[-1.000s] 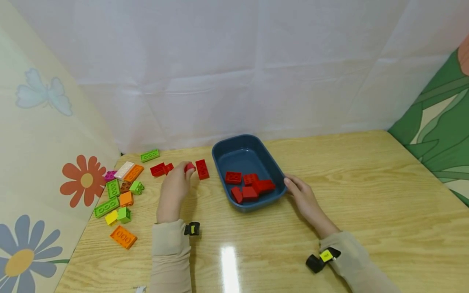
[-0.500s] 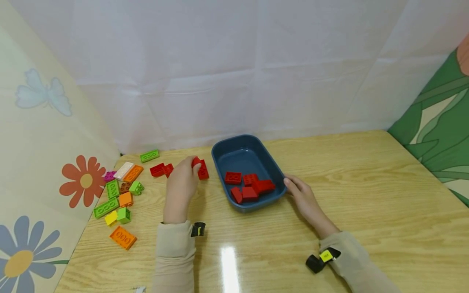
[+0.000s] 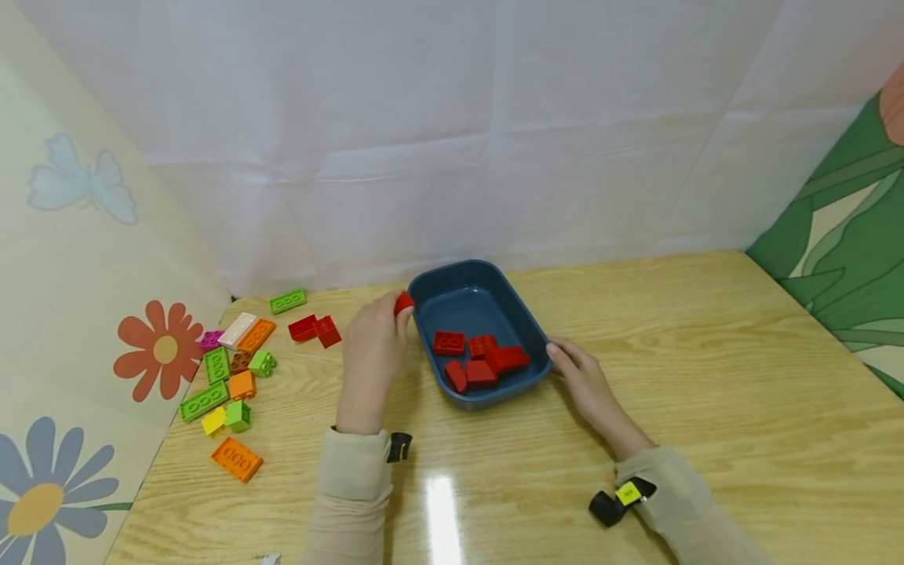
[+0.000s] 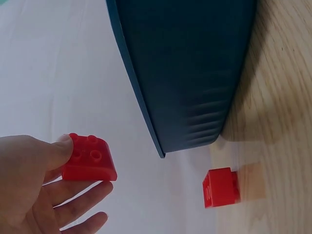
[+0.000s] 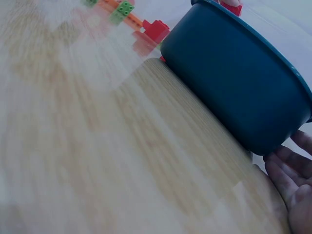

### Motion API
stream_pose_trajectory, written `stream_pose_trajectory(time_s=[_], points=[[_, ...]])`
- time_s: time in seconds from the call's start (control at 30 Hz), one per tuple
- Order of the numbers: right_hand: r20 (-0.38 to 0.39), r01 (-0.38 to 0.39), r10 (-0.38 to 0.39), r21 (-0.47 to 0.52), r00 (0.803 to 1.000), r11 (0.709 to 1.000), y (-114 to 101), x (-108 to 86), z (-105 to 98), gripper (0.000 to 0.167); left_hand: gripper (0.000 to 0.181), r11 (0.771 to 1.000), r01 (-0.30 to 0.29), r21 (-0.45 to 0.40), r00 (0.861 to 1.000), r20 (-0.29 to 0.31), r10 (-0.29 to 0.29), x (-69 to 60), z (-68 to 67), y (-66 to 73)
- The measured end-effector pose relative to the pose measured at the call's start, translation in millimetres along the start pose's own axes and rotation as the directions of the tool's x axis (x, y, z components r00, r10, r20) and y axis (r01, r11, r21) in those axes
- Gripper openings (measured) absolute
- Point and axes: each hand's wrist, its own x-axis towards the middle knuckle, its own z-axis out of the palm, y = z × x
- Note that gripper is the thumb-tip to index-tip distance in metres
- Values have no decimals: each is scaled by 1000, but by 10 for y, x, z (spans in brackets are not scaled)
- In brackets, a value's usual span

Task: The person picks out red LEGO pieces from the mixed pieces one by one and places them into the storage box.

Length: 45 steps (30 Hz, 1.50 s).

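Note:
My left hand (image 3: 372,345) pinches a red toy brick (image 4: 90,158) between thumb and fingers, just outside the left rim of a blue plastic bin (image 3: 466,302). Studs and a slanted side show on that brick in the left wrist view. Several red bricks (image 3: 482,374) lie together in the near part of the bin. At the bin's right near side, my right hand (image 3: 586,386) holds it, thumb at the rim; in the right wrist view its fingers (image 5: 280,178) touch the lower outside. Another red brick (image 4: 220,187) sits on the table by the bin, hidden by my left hand in the head view.
Two red bricks (image 3: 314,329) lie left of my left hand. Farther left are green, orange, yellow, white, brown and pink bricks (image 3: 242,384), near the flower-patterned side wall. A white sheet (image 3: 452,157) hangs behind the wooden table (image 3: 678,337).
My left hand has moved right with the red brick, from beside the loose red bricks to the bin's left rim. My right hand and the bin have stayed in place.

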Motion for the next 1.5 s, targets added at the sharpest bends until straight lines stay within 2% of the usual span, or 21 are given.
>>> stream_pose_trajectory(time_s=[0.2,0.37,0.5,0.67,0.93,1.23,1.5], points=[[-3,6,-6,34,1000,999,-3,-1,7,44,33,1000,-26,10,1000,-15,26,-17,19,48],[-3,14,-13,32,1000,999,-5,1,8,43,34,995,-87,39,995,-35,88,-17,61,113],[-4,14,-14,19,1000,1000,-1,3,6,43,33,989,-144,45,989,-28,145,-17,98,191],[-6,15,-15,17,1000,1000,4,4,6,43,30,975,-221,20,975,23,220,-39,149,265],[-8,13,-12,24,1000,1000,10,5,11,43,28,959,-283,3,955,95,281,-77,234,303],[-6,7,-7,22,1000,1000,16,1,2,44,26,967,-253,-34,934,253,253,-92,268,303],[-7,7,-7,11,1000,1000,27,3,0,44,23,960,-268,-75,911,303,278,-104,285,301]])
